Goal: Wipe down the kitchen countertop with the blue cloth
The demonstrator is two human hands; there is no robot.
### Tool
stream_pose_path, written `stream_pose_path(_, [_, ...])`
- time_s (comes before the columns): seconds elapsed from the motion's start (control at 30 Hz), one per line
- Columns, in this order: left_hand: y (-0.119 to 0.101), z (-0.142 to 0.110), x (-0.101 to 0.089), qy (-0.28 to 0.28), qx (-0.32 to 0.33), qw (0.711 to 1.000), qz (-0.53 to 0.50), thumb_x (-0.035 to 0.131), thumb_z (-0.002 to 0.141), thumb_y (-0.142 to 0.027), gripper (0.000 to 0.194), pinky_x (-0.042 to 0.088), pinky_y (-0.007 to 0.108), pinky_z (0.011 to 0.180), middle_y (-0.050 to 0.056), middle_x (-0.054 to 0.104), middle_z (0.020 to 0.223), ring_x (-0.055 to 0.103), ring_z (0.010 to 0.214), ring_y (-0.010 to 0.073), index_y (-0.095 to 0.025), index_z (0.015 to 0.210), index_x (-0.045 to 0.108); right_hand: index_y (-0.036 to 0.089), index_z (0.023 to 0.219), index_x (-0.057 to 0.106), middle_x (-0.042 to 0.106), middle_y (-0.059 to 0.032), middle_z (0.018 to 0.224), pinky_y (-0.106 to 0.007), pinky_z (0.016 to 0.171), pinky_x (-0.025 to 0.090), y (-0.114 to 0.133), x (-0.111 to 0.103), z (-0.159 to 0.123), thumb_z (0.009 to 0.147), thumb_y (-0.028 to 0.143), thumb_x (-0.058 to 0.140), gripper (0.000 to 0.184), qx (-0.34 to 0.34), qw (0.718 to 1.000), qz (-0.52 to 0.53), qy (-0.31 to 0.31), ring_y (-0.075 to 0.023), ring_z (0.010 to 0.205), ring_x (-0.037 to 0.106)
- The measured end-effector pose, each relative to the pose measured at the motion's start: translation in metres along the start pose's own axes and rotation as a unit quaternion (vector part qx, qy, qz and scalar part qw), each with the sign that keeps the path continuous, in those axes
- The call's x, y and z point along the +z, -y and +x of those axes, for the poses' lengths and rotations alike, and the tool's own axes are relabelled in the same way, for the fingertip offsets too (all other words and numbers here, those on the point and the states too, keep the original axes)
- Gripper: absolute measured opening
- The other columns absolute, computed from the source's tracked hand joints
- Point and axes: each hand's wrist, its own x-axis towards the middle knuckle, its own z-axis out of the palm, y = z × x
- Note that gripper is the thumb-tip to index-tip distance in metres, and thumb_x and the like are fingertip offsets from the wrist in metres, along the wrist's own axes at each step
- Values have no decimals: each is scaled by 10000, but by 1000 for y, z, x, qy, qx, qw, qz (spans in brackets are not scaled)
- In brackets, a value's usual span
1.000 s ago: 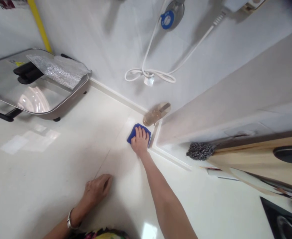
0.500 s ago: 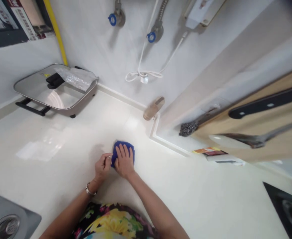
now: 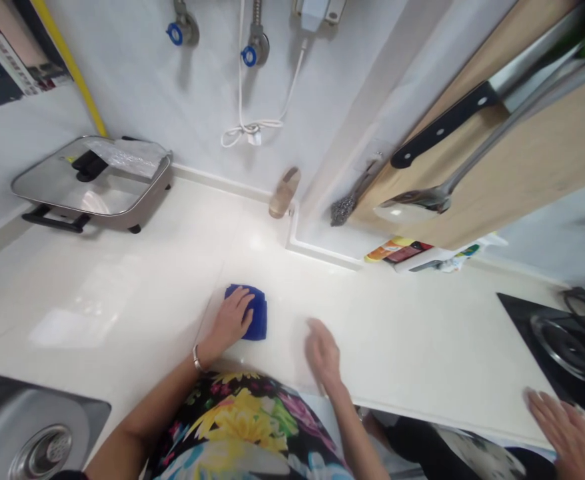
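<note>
A folded dark-blue cloth (image 3: 258, 319) lies flat on the white countertop (image 3: 162, 287) in front of me. My left hand (image 3: 230, 323), with a bracelet at its wrist, rests palm down over the cloth's left part, fingers stretched out and not wrapped round it. To the right of the cloth, and apart from it, my right hand (image 3: 324, 350) hovers near the counter's front edge. Motion blurs its fingers, so how far they are closed is unclear, and nothing shows in it.
An electric pan (image 3: 137, 203) with a glass lid stands at the back left. A steel sink (image 3: 80, 427) is at front left, a black hob (image 3: 532, 320) at right. A knife (image 3: 440, 130) and a ladle (image 3: 472, 153) hang on the right. Another person's hand (image 3: 572, 427) is at lower right.
My right hand has left the cloth and moved right. My left hand has moved from beside the cloth onto it. The view has turned right, bringing another person's hand into sight.
</note>
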Motion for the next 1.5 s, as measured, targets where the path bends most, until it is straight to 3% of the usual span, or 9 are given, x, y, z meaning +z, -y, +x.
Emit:
stream_pose_path(0.1, [-1,6,9,43,25,996,68,411,991,-309,476,294,526,1214,148,482,1519,346,1468,295,-136,1424,510,143,1185,643,648,-163,1293,-532,1112,459,-56,-30,-32,942,335,384,404,-28,992,-94,-77,-253,1266,570])
stream_pose_path(0.2, [-5,10,10,76,39,990,112,420,991,-347,533,220,564,1230,161,397,1577,299,1491,315,-135,1479,455,141,1235,605,600,-170,1360,-527,1092,486,-83,-42,-53,939,282,381,397,-47,985,-135,-99,-249,1306,540])
stream_pose_path(0.37, [-5,-10,-2,122,95,979,134,433,990,-399,583,198,566,1230,166,301,1623,230,1517,315,-164,1523,400,153,1280,570,586,-152,1376,-527,1106,475,-84,-36,-57,921,225,366,419,-43,977,-168,-122,-243,1332,513])
stream_pose_path(0.53, [9,-45,-28,194,157,959,132,433,993,-402,608,198,553,1234,130,239,1652,185,1532,293,-209,1559,327,149,1271,582,592,-145,1374,-517,1109,469,-83,-34,-55,901,209,377,428,-18,980,-162,-117,-242,1326,517])
stream_pose_path(0.67, [10,-53,-39,225,175,949,134,448,983,-393,604,190,571,1234,130,250,1649,187,1530,306,-205,1549,351,159,1267,595,612,-130,1356,-500,1102,473,-82,-34,-55,887,185,414,422,-14,975,-173,-138,-240,1303,537])
stream_pose_path(0.8, [-10,-49,-26,223,159,950,146,459,967,-384,605,185,584,1234,143,228,1654,157,1535,323,-176,1530,383,183,1278,599,634,-108,1328,-476,1074,501,-82,-33,-55,867,144,470,432,-50,968,-170,-176,-235,1269,565])
stream_pose_path(1.1, [-74,-25,38,205,159,959,116,494,938,-462,645,176,560,1240,130,217,1660,156,1537,318,-198,1518,393,204,1291,606,637,-99,1332,-471,1076,506,-84,-33,-55,880,147,482,434,-52,971,-149,-178,-230,1273,567])
stream_pose_path(1.33, [-57,-10,45,179,157,968,77,503,940,-483,582,231,521,1233,87,331,1622,262,1507,278,-264,1478,458,194,1283,614,634,-112,1329,-481,1062,517,-88,-33,-58,898,176,471,412,-57,974,-145,-164,-238,1269,568])
stream_pose_path(1.5, [-29,25,42,119,94,984,96,506,944,-452,557,267,537,1213,104,367,1601,315,1481,296,-250,1462,482,180,1285,610,629,-123,1333,-489,1054,521,-87,-33,-58,915,183,461,399,-65,973,-150,-160,-243,1258,574])
